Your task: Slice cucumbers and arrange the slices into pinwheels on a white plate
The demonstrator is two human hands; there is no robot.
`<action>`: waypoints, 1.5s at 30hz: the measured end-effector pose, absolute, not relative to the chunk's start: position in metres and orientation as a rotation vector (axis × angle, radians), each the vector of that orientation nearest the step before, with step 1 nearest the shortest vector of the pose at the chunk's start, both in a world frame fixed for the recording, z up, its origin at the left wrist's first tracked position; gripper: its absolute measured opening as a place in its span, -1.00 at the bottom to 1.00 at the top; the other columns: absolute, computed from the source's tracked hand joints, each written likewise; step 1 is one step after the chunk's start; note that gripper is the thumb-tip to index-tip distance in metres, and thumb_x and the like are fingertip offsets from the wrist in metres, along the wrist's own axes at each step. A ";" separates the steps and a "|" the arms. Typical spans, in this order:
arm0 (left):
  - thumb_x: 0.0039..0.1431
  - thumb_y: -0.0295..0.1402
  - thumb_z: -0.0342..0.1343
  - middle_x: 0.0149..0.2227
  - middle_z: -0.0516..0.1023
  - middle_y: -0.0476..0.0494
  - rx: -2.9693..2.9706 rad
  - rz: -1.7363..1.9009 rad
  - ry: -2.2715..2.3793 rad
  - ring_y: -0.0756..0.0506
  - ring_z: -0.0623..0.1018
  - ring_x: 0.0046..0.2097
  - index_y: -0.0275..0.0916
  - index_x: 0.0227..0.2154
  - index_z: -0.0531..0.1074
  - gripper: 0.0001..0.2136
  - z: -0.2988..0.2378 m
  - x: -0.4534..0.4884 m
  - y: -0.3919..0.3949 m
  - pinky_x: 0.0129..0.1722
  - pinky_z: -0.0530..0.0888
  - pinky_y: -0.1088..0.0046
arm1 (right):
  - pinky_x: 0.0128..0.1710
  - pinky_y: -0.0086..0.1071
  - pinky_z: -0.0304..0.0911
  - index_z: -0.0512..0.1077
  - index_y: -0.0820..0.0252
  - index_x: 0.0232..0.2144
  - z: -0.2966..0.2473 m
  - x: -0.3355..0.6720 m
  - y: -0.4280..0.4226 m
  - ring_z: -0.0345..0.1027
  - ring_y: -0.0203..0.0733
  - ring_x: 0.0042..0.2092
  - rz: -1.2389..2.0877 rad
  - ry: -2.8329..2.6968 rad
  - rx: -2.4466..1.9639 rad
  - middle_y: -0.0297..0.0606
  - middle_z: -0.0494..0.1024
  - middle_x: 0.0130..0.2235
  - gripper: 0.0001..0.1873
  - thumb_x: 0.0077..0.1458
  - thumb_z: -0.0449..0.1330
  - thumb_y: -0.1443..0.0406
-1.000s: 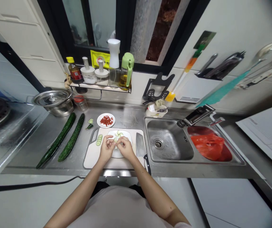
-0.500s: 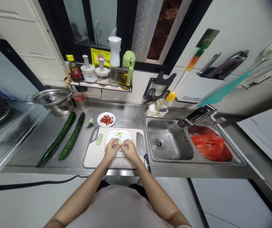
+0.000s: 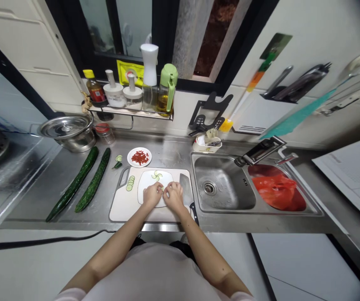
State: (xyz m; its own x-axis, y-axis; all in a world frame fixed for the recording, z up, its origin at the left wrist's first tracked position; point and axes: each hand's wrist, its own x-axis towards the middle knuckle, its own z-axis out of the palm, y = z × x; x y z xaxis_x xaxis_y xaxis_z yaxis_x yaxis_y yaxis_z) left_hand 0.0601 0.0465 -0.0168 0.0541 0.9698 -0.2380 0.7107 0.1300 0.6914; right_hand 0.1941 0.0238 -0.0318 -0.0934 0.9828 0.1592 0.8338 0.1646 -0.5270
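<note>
Fingers of my left hand [image 3: 152,195] and right hand [image 3: 174,195] narrowly pinch what seems a cucumber slice [image 3: 163,189] over the white plate [image 3: 143,180], its long axis and direction unclear.

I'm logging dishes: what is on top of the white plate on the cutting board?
On the white plate, cucumber slices form a swirl toward the far side. The left hand and right hand hide much of the near half; anything beneath them cannot be seen.

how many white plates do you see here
2: a squarish plate on the cutting board, partly hidden by the left hand and right hand; a round plate of red pieces just beyond the board.
</note>
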 end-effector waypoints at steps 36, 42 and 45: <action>0.18 -0.26 0.05 -0.29 0.55 -0.08 1.931 0.355 1.724 -0.16 0.45 -0.14 -0.10 -0.25 0.49 -0.84 -0.020 0.068 0.049 -0.13 0.18 0.29 | -0.17 -0.24 -0.12 0.53 0.08 -0.31 -0.029 0.193 -0.002 0.03 -0.10 -0.16 -0.018 -2.067 -1.984 -0.20 0.34 -0.26 -0.81 0.17 0.11 0.22; 0.20 -0.24 0.02 -0.27 0.56 -0.11 1.939 0.362 1.715 -0.16 0.45 -0.13 -0.11 -0.24 0.50 -0.82 -0.021 0.073 0.052 -0.14 0.18 0.29 | -0.16 -0.24 -0.12 0.53 0.08 -0.30 -0.029 0.197 0.002 0.04 -0.11 -0.17 -0.029 -2.058 -1.987 -0.20 0.35 -0.25 -0.81 0.17 0.10 0.23; 0.20 -0.23 0.02 -0.27 0.56 -0.11 1.931 0.353 1.713 -0.16 0.45 -0.14 -0.11 -0.23 0.49 -0.81 -0.022 0.073 0.052 -0.14 0.17 0.29 | -0.17 -0.24 -0.12 0.53 0.07 -0.28 -0.030 0.196 0.001 0.03 -0.11 -0.17 -0.022 -2.048 -1.986 -0.20 0.35 -0.26 -0.81 0.15 0.11 0.23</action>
State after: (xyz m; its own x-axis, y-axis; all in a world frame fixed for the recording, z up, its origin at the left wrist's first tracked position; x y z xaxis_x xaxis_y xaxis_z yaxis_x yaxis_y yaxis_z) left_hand 0.0731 0.0523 -0.0217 0.1618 0.9755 -0.1492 0.8368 -0.0554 0.5447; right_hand 0.1963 0.0011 -0.0299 -0.0095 0.9766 0.2147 0.9810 0.0507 -0.1873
